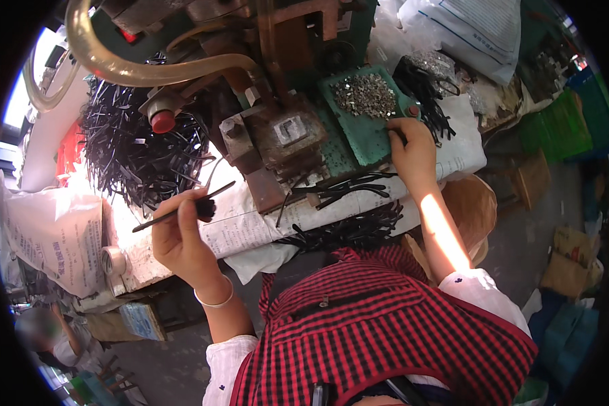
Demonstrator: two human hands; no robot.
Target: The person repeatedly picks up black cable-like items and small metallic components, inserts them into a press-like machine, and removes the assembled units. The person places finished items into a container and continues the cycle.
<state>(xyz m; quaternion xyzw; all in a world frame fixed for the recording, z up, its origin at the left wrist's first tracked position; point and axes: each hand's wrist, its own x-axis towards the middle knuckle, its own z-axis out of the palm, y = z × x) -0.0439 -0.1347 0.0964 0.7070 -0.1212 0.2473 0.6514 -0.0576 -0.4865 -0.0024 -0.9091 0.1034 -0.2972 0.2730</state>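
My left hand (185,238) is raised in front of the big pile of black strips (132,149). Its thumb and fingers pinch a thin black strip (154,222), which sticks out at both sides. A short black tuft (206,209) shows at the same fingertips. My right hand (415,155) is at the right edge of a green metal tray (369,142), fingers curled and closed. Whatever its fingertips may hold is too small or hidden. Small shiny metal pieces (365,95) are heaped on the tray's far part. Between my hands stands a worn metal press (277,139).
A red button (162,122) and a thick yellowish hose (149,73) are on the machine. Black strips (352,227) lie along the table's near edge. A tape roll (114,260) and a white sack (61,237) are at the left. Another person (64,338) is at the far lower left.
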